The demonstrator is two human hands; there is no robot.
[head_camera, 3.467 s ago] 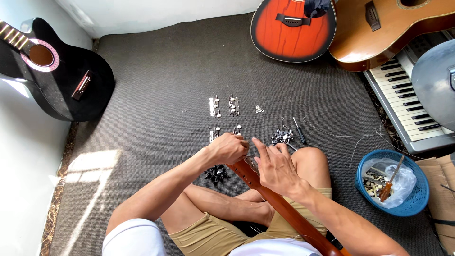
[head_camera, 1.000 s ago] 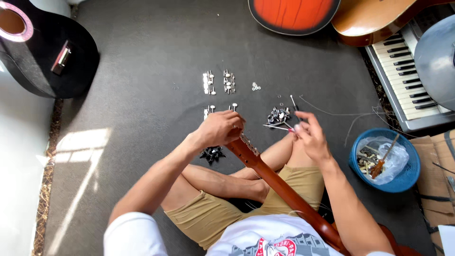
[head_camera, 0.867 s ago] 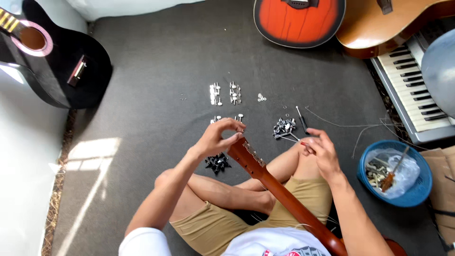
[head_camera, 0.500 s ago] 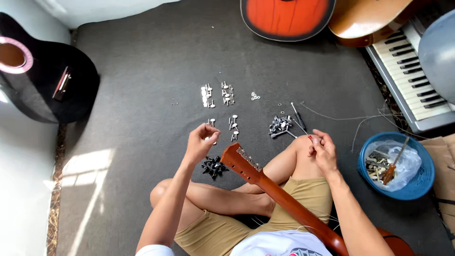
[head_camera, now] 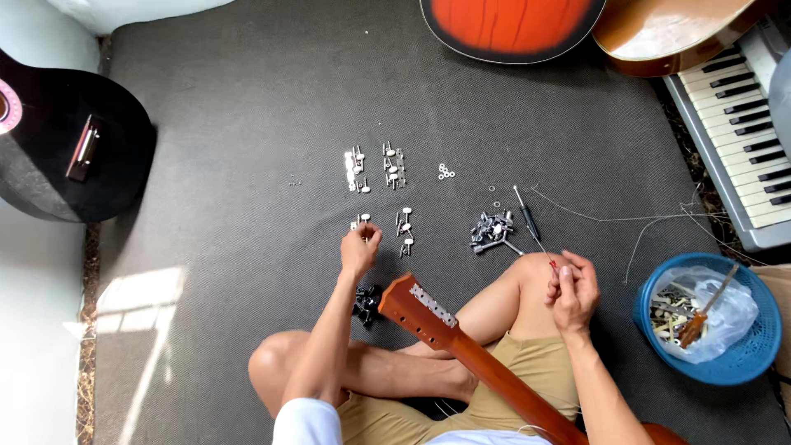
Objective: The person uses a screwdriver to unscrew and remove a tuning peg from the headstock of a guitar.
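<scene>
I sit cross-legged on a dark grey mat with a brown guitar neck (head_camera: 461,342) across my lap, its bare headstock (head_camera: 416,303) pointing up-left. My left hand (head_camera: 360,249) reaches forward off the headstock, its fingertips pinched on a silver tuning peg (head_camera: 362,221) that lies on the mat. My right hand (head_camera: 573,287) rests on my right knee, closed around a thin tool with a red tip (head_camera: 551,265). A small pile of black tuning pegs (head_camera: 367,302) lies just left of the headstock.
Ahead lie rows of silver tuning pegs (head_camera: 392,163), small washers (head_camera: 446,171), a heap of metal parts (head_camera: 492,229), a black-handled screwdriver (head_camera: 526,216) and loose strings. A blue basket (head_camera: 651,330) of tools stands right. A keyboard (head_camera: 733,115), an orange guitar (head_camera: 511,25) and a black guitar (head_camera: 49,156) ring the mat.
My left hand let go of the headstock and moved forward to the silver pegs. My right hand drew back from the metal parts to my knee with the thin tool.
</scene>
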